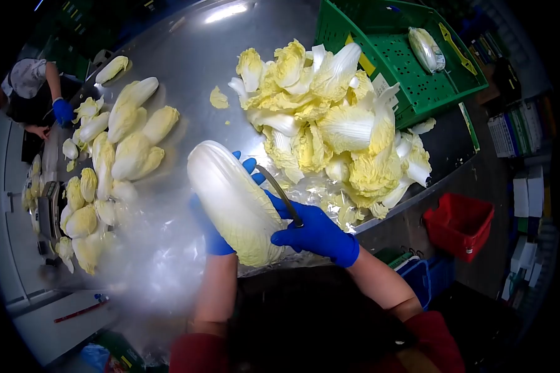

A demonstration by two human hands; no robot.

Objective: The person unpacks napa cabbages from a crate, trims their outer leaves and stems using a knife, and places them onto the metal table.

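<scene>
A large napa cabbage, white at its base and pale yellow toward the leaf end, is tilted in front of my body. My left hand, in a blue glove, cradles it from beneath and behind, and its fingertips show past the far side. In my blue-gloved right hand is a knife with a curved dark blade, held beside the cabbage. That hand's fingers rest close against the leaf end. Loose trimmed cabbage leaves are heaped on the metal table beyond my right hand.
Several whole cabbages lie on the left of the table. A green crate holding a wrapped cabbage stands at the back right. A red bin is on the right. Another person's gloved hand is at far left.
</scene>
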